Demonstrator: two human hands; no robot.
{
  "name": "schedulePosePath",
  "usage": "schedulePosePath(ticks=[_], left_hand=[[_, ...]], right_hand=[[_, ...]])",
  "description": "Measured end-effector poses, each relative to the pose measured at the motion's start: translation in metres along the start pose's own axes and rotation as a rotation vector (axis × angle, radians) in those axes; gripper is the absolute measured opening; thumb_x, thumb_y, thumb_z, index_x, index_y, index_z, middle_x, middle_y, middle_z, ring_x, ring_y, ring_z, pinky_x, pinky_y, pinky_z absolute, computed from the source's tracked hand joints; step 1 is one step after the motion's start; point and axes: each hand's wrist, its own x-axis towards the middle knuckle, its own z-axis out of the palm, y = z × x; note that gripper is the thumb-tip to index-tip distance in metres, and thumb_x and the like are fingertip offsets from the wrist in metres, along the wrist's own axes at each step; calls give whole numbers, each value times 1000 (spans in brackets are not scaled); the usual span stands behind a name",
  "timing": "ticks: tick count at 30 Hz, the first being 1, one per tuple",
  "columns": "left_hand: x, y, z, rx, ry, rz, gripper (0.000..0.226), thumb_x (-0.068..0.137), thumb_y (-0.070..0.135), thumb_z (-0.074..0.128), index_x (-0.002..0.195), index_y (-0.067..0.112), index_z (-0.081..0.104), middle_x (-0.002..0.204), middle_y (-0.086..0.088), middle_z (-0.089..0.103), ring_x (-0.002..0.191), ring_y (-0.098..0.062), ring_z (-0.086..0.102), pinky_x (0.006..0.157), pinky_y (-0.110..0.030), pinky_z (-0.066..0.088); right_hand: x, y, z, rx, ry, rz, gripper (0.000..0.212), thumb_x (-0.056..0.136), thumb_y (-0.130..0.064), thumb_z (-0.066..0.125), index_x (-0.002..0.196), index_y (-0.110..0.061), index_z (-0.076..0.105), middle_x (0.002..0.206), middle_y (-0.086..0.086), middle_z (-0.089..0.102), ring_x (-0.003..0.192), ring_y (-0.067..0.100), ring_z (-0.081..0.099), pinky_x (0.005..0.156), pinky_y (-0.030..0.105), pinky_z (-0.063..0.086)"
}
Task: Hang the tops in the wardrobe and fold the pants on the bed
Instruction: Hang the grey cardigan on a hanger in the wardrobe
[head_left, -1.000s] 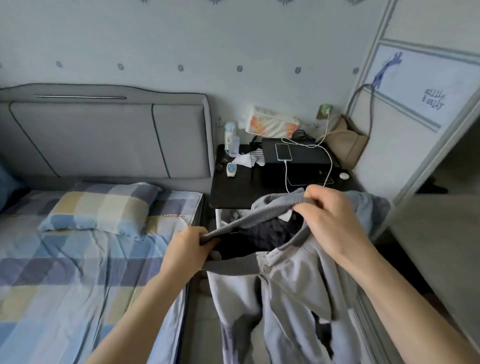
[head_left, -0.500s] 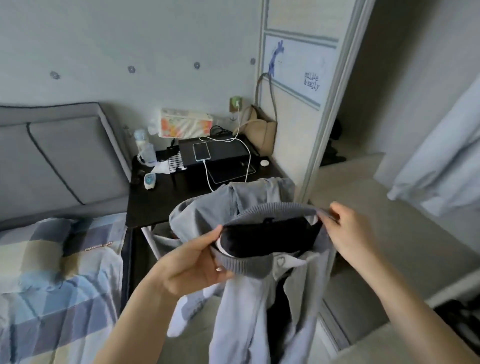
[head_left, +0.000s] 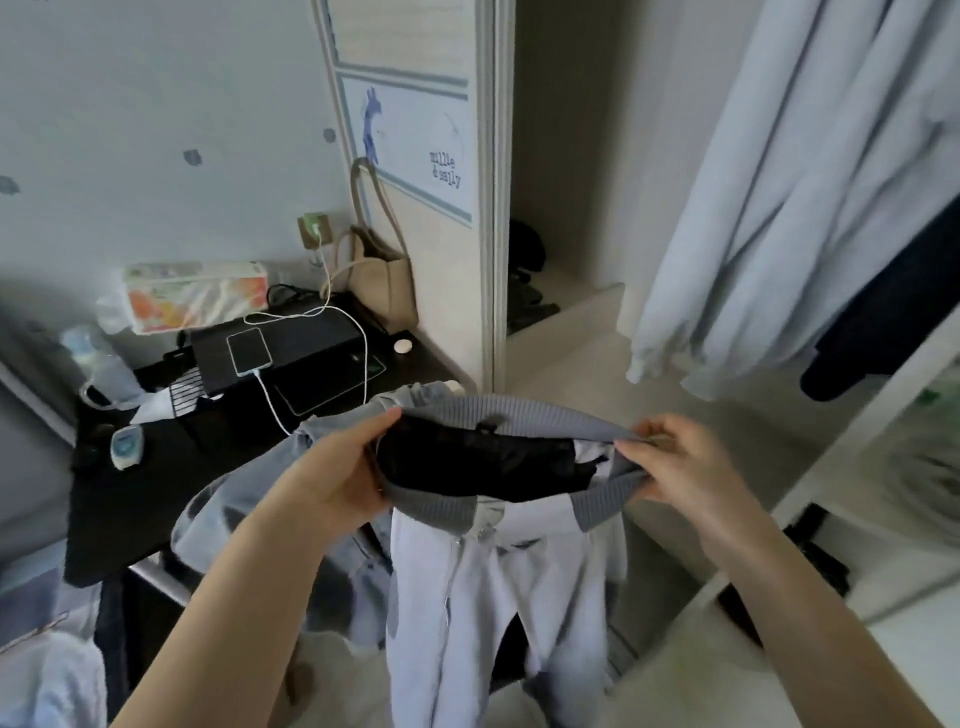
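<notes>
A light grey jacket with a darker ribbed collar and a black lining hangs in front of me, spread open at the neck. My left hand grips the collar's left side, and my right hand pinches its right end. The open wardrobe lies straight ahead and to the right. Pale blue tops and a dark garment hang inside it. A corner of the checked bed shows at the lower left.
A black bedside table on the left carries a phone on a cable, a black box, a tissue pack and bottles. A beige bag hangs by the wardrobe's sliding door. A mirror panel stands at the right.
My view has swung right from the bed to the open wardrobe. Both hands have spread the jacket's collar wider and carried it toward the wardrobe.
</notes>
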Motion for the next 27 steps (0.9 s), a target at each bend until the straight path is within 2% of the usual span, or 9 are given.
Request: schedulePosePath(ticks=[5,8,10,12,14,16,19,24,27], left_hand=[[54,40,43,111,15,135,27,93,22,61,109,2,70,103,-14,73,87,-24,72,73,-35,56],[87,66,66,252,7,285,24,92,19,64,106,1,72,104,-17,73,102,-32,69,91,-42,54],[110,88,82,306,-45,334,22,93,21,63,104,5,74,99,-14,75,100,-32,69,92,-46,54],[135,113,99,327,-88,401,20,94,23,62,104,10,73,95,-9,76,94,-25,71,83,-39,58],[158,139,118,322,-105,499,18,94,24,62,101,12,74,88,-6,77,81,-16,73,67,-29,59],[179,163,136,367,-85,628,22,94,25,62,89,7,74,83,-12,75,77,-17,72,68,-31,57],[202,195,164,453,-116,842,40,94,31,61,83,-8,62,70,-20,62,68,-19,57,63,-34,45],[240,240,207,518,-188,993,42,95,29,60,81,-11,56,64,-8,46,62,-12,45,56,-26,36],[260,259,228,461,-242,996,38,95,28,60,76,-5,57,60,1,48,58,-9,45,53,-19,37]], right_hand=[[33,-25,-15,-88,99,-177,18,86,0,65,77,-16,61,62,-7,70,62,8,67,66,36,56],[61,-48,-19,-21,182,-234,22,86,4,60,77,-15,58,58,-7,68,54,3,65,57,25,55],[83,-64,-20,-23,227,-275,24,85,7,58,75,-15,59,54,-8,65,50,1,62,49,16,49],[106,-80,-17,-91,270,-318,27,84,8,59,73,-17,60,55,-8,64,53,2,62,47,14,45],[129,-96,-12,-197,304,-343,28,82,6,62,73,-20,62,65,1,67,67,17,66,54,22,48],[152,-113,-9,-285,345,-360,26,80,2,67,72,-22,63,72,8,68,73,26,66,60,30,51],[179,-135,-9,-394,456,-401,23,78,-3,71,71,-24,65,70,0,67,71,17,65,64,32,53],[212,-165,-7,-583,579,-432,19,76,-7,70,69,-23,63,59,-13,60,61,0,56,52,11,38],[229,-180,-5,-681,586,-432,18,76,-12,67,68,-24,57,53,-11,56,57,2,54,53,19,41]])
